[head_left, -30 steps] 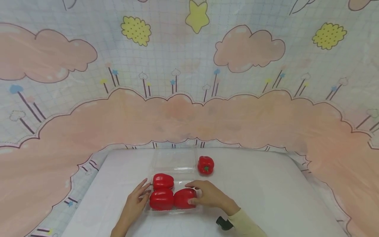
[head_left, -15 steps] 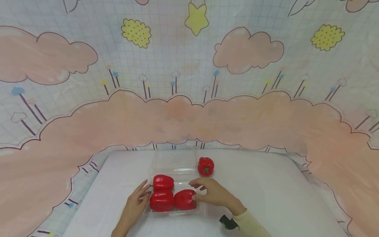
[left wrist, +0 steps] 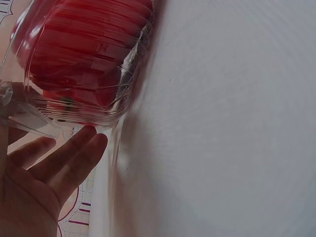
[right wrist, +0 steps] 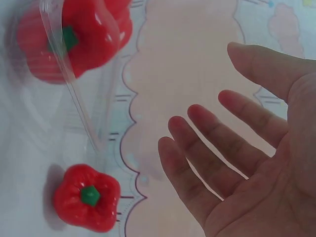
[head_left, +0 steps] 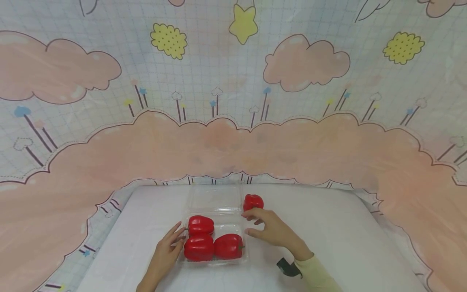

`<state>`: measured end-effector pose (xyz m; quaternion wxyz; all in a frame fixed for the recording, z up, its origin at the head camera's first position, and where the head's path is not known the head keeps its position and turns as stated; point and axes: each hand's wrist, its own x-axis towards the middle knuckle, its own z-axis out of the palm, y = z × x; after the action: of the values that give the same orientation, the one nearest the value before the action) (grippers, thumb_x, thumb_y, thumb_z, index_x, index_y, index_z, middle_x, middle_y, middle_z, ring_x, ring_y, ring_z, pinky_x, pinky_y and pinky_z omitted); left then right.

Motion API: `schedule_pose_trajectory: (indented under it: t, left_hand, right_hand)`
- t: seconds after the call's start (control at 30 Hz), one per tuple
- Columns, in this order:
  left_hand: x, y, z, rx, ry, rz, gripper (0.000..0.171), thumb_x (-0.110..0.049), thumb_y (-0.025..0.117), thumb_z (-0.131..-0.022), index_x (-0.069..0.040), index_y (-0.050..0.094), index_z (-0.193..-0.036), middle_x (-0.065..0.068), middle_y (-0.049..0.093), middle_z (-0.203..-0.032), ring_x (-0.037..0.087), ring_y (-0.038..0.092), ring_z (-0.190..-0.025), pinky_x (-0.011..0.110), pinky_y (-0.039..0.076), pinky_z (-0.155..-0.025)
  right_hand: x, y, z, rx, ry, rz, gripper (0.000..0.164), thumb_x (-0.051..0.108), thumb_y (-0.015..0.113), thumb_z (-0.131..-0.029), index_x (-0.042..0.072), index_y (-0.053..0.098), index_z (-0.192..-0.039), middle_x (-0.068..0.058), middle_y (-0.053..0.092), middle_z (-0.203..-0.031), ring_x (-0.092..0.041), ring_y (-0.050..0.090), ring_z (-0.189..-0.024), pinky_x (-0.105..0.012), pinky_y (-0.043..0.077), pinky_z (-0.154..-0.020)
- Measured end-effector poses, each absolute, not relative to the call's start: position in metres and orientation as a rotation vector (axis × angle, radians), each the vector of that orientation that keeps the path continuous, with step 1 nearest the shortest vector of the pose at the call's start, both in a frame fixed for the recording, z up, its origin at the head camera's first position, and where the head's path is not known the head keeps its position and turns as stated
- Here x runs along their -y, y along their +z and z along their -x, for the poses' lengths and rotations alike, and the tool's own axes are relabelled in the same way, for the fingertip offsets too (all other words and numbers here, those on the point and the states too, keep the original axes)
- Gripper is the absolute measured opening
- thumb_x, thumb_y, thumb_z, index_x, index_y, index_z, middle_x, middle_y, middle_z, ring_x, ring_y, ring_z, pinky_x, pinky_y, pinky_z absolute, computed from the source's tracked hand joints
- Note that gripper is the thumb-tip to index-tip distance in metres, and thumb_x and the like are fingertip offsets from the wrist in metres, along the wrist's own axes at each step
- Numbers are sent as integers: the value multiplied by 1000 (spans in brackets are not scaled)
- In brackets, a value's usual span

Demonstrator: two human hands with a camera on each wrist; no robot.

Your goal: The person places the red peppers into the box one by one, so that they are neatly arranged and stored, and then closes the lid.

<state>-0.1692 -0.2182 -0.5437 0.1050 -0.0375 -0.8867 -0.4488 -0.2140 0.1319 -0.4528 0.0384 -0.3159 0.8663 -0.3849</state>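
Observation:
A clear plastic clamshell box (head_left: pixel 245 256) stands on the table with its lid (head_left: pixel 215 198) folded back. Three red bell peppers lie inside: one at the back left (head_left: pixel 201 225), one at the front left (head_left: pixel 198 247) and one at the front right (head_left: pixel 228 246), its green stem facing right. My left hand (head_left: pixel 166 251) rests at the box's left side, fingers (left wrist: pixel 74 155) extended against its ribbed end wall. Above the table to the right of the box, my right hand (head_left: pixel 271 229) holds nothing, fingers spread. Beyond its fingertips sits a fourth red bell pepper (right wrist: pixel 88 197), partly covered in the head view.
A white table (head_left: pixel 346 243) carries everything. Behind it hangs a cloth printed with pink clouds (head_left: pixel 306 63) and yellow stars. A black strap piece (head_left: pixel 288 267) is at the right wrist, beside a pale yellow sleeve (head_left: pixel 315 273).
My right hand has let go of the front-right pepper in the box and moved right and back towards the pepper outside. The left hand stays at the box's left side.

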Motion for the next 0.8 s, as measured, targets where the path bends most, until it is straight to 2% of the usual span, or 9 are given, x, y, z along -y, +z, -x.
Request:
schedule_pose_trajectory:
  t: [0.3, 0.57, 0.63, 0.73, 0.8]
  left_hand:
    - [220, -545, 169, 2610, -1337, 112, 42, 1, 59, -92, -1, 58, -134, 15, 44, -152, 31, 68, -111, 28, 62, -81]
    - [220, -548, 170, 2606, -1352, 109, 42, 2, 59, -92, 0, 58, -134, 16, 44, -152, 31, 67, -111, 27, 62, -80]
    - [220, -548, 170, 2608, -1355, 103, 42, 2, 59, -91, 0, 58, -134, 16, 44, -153, 31, 67, -112, 28, 62, -81]
    - [220, -547, 171, 2620, -1356, 84, 42, 0, 60, -92, -2, 58, -134, 14, 44, -153, 31, 67, -113, 28, 62, -82]
    - [220, -546, 171, 2622, -1367, 77, 42, -1, 60, -92, -2, 58, -135, 12, 44, -153, 31, 67, -114, 27, 61, -82]
  right_hand:
    - [-144, -455, 223, -2693, -1266, 868, 43, 30, 72, -88, 17, 61, -128, -8, 64, -127, -30, 63, -107, -43, 62, -83]
    - [-150, -460, 229, -2761, -1306, 788, 41, 23, 73, -87, 16, 61, -127, -4, 66, -123, -29, 62, -113, -25, 59, -85]
    - [-150, -461, 231, -2772, -1314, 748, 42, 22, 73, -87, 13, 61, -127, -5, 65, -124, -29, 61, -114, -26, 60, -85]
    - [-152, -464, 235, -2776, -1337, 683, 44, 21, 72, -88, 10, 59, -129, -8, 64, -126, -30, 60, -116, -35, 61, -87]
    - [-153, -466, 238, -2790, -1344, 629, 44, 21, 72, -89, 11, 59, -130, -8, 64, -128, -29, 60, -117, -38, 61, -88]
